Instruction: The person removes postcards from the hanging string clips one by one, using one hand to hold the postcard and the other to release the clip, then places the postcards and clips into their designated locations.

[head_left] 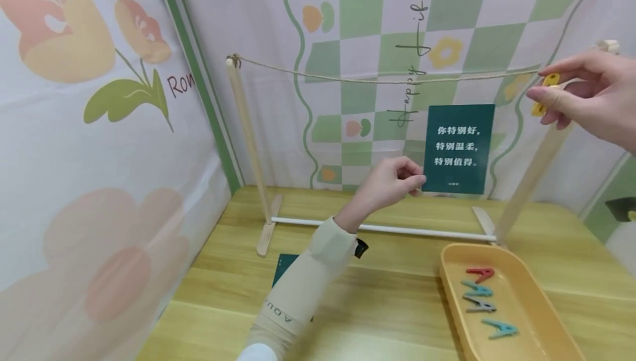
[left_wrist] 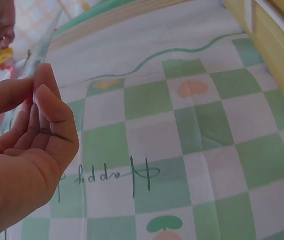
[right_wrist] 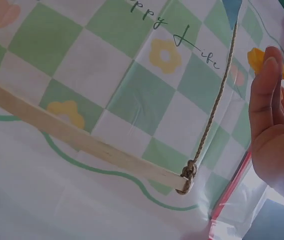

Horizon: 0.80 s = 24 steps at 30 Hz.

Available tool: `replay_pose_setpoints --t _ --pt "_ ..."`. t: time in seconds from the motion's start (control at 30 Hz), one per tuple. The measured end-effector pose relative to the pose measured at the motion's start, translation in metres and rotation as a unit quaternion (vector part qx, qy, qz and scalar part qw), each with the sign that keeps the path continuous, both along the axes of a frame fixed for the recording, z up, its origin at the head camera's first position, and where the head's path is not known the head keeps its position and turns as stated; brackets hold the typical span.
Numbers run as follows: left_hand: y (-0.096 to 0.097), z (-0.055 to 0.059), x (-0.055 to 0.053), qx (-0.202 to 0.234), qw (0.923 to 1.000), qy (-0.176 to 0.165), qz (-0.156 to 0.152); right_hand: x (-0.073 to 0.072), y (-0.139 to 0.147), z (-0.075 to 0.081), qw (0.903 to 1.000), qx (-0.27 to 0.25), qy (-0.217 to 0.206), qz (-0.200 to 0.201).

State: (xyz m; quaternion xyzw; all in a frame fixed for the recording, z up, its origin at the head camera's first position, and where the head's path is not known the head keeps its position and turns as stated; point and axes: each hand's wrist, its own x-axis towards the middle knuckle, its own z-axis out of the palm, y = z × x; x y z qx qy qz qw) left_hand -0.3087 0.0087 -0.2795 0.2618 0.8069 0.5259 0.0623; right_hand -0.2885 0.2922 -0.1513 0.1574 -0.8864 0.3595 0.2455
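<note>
My left hand (head_left: 390,181) pinches a dark green card (head_left: 458,148) with white lettering by its lower left edge. The card is held upright under the right part of a twine line (head_left: 348,79), its top edge a little below the string. Up by the line's right end, my right hand (head_left: 593,93) pinches a yellow clothespin (head_left: 550,80) between thumb and fingers. The right wrist view shows this right hand (right_wrist: 277,105) beside the twine's knotted end (right_wrist: 189,170). Seen from the left wrist, the card (left_wrist: 44,45) is nearly edge-on.
Two wooden posts (head_left: 248,134) joined by a white rod (head_left: 412,231) carry the line. An orange tray (head_left: 449,251) at the right holds several clothespins, one red (head_left: 481,274). Another green card (head_left: 284,264) lies partly under my left forearm. Printed cloth hangs behind.
</note>
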Motion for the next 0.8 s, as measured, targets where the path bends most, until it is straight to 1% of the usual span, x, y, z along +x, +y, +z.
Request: replay_pose_setpoints --t 0.1,0.2,0.23,0.3,0.4,0.47,0.57,0.67,0.8 --pt "-0.015 -0.005 0.001 0.006 0.9999 0.007 -0.006 0.006 -0.001 -0.006 0.9998 -0.004 0.006 0.019" --pt "-0.030 -0.009 0.003 0.002 0.9999 0.015 -0.008 0.014 -0.002 -0.015 0.9995 0.005 0.016 0.026" --pt "-0.034 -0.010 0.003 0.001 0.9998 0.019 -0.009 0.017 -0.001 -0.019 0.9995 0.015 0.017 0.022" --pt "-0.043 -0.012 0.005 0.001 0.9997 0.021 -0.013 0.023 -0.001 -0.026 0.9974 0.068 0.023 -0.001" --pt "-0.056 -0.017 0.007 0.005 0.9997 0.021 -0.012 0.031 -0.003 -0.037 0.9867 0.158 0.032 -0.022" --pt "-0.064 -0.020 0.008 0.004 0.9997 0.022 -0.007 0.034 -0.004 -0.044 0.9776 0.204 0.049 -0.015" --pt "-0.077 -0.025 0.010 0.005 0.9998 0.019 -0.001 0.034 -0.006 -0.054 0.9694 0.235 0.069 0.014" --pt "-0.088 -0.031 0.011 0.010 0.9998 0.012 -0.011 0.035 -0.006 -0.066 0.9607 0.263 0.081 0.034" --pt "-0.106 -0.042 0.013 0.008 0.9994 -0.002 -0.033 0.039 -0.006 -0.083 0.9486 0.306 0.061 0.052"
